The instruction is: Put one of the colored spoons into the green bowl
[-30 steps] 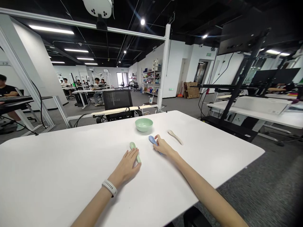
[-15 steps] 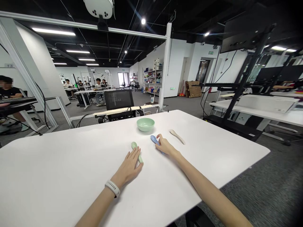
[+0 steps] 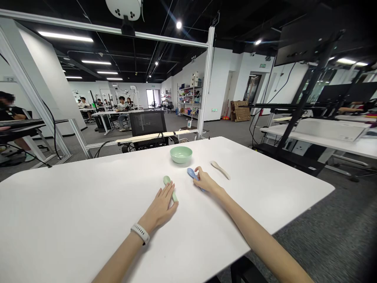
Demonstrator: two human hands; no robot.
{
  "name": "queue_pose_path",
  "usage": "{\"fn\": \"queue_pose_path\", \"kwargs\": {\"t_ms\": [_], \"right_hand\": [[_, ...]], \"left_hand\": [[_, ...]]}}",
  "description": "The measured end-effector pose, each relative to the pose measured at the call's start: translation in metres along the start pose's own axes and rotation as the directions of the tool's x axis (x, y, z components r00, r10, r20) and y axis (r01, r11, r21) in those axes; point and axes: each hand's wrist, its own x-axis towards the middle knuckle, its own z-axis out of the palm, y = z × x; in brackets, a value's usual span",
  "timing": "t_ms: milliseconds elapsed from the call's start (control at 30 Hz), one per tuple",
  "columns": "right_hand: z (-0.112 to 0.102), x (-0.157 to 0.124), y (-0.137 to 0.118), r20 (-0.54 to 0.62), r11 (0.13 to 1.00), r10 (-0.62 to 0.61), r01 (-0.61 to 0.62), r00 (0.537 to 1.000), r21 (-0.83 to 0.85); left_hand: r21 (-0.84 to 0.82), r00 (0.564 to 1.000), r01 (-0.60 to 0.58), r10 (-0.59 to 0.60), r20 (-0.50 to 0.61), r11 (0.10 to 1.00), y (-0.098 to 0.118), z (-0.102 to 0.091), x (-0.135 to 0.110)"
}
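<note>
On the white table, my left hand lies palm down with its fingers stretched over the handle of a green spoon. The thumb points to the handle's near end, and the spoon's bowl shows past my fingertips. My right hand is closed around the handle of a blue spoon, which rests on the tabletop with its bowl end showing. To the right of that hand lies a cream spoon, untouched. A green bowl stands upright behind the spoons, apart from both hands.
A metal frame rises behind the table's far edge, with a black office chair beyond it. At the right stands a black stand beside another white desk. Several people sit at desks in the background.
</note>
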Motion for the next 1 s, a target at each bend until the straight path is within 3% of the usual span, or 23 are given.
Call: {"fn": "queue_pose_path", "kwargs": {"t_ms": [167,267,367,433,567,700,867,1000], "right_hand": [[0.001,0.001,0.002,0.007,1.0,-0.002,0.002,1.0,0.014],[-0.001,0.0,0.002,-0.018,1.0,0.003,-0.003,1.0,-0.004],[-0.008,0.002,0.004,-0.074,0.997,-0.001,-0.005,0.997,-0.072],[-0.015,0.006,0.008,-0.115,0.991,-0.016,0.001,0.993,-0.133],[-0.027,0.02,0.026,-0.149,0.972,-0.093,0.057,0.984,-0.228],[-0.028,0.033,0.049,-0.128,0.96,-0.173,0.138,0.977,-0.243],[-0.018,0.038,0.067,-0.065,0.951,-0.226,0.205,0.972,-0.229],[-0.013,0.037,0.072,-0.065,0.952,-0.218,0.197,0.974,-0.233]], "left_hand": [[-0.036,1.0,-0.006,0.006,-0.02,0.999,0.0,-0.003,0.0],[-0.041,0.998,0.001,-0.003,-0.063,0.999,-0.016,-0.015,-0.003],[-0.009,0.983,0.07,-0.07,-0.167,0.998,-0.055,-0.034,-0.016],[0.023,0.951,0.155,-0.143,-0.273,0.988,-0.092,-0.048,-0.034],[0.113,0.869,0.401,-0.339,-0.36,0.909,-0.165,-0.077,-0.089],[0.198,0.776,0.597,-0.497,-0.388,0.777,-0.219,-0.098,-0.146],[0.254,0.687,0.725,-0.645,-0.336,0.64,-0.252,-0.098,-0.18],[0.285,0.674,0.739,-0.666,-0.32,0.611,-0.255,-0.093,-0.181]]}}
